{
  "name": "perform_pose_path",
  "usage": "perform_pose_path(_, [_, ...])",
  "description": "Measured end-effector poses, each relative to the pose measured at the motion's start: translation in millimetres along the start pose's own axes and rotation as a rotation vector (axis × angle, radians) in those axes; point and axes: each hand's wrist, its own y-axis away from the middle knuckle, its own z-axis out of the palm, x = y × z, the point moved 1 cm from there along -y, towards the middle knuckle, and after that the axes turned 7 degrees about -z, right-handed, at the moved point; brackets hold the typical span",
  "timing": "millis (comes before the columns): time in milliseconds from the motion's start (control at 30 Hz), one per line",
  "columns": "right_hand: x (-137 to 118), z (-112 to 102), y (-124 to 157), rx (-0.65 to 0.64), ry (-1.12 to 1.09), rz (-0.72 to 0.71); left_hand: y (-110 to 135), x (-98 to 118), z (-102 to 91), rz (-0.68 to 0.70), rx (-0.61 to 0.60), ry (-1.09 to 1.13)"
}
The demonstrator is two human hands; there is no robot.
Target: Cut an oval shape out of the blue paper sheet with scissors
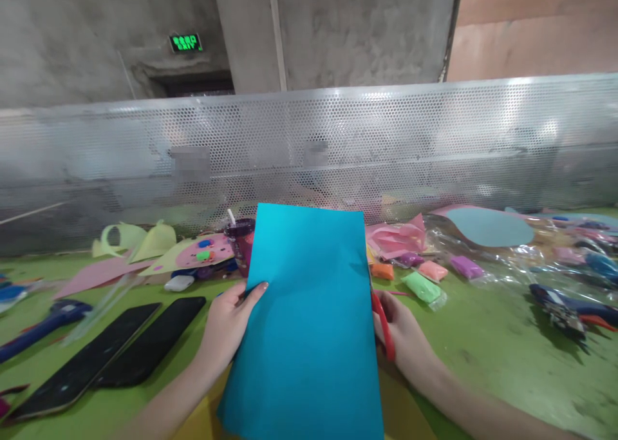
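A large sheet of blue paper (311,311) stands up in front of me, hiding part of the table behind it. My left hand (232,321) pinches its left edge, thumb on the near face. At the right edge, my right hand (403,330) is closed around red-handled scissors (383,324). The scissor blades lie along the paper's right edge and are mostly hidden, so I cannot tell whether they cut into it. Below the blue sheet, yellow paper (405,404) shows on the green table.
Two black phones (154,346) lie at left near a dark blue glue gun (62,317). Behind the sheet stands a dark cup (240,240) with a straw. Clay packets, such as a green one (423,288), lie right of it. A perforated metal panel (410,137) borders the table's back.
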Motion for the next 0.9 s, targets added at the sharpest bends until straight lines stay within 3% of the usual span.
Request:
perform_pose_path(300, [-11, 2, 0, -0.010, 0.045, 0.057, 1, 4, 1.2, 0.055, 0.011, -0.072])
perform_pose_path(533, [-3, 0, -1, -0.028, 0.039, 0.022, 0, 1, -0.5, 0.066, 0.058, -0.116])
perform_pose_path(900, [-6, 2, 2, -0.048, -0.040, 0.064, -1, 3, -1.9, 0.053, 0.035, -0.037])
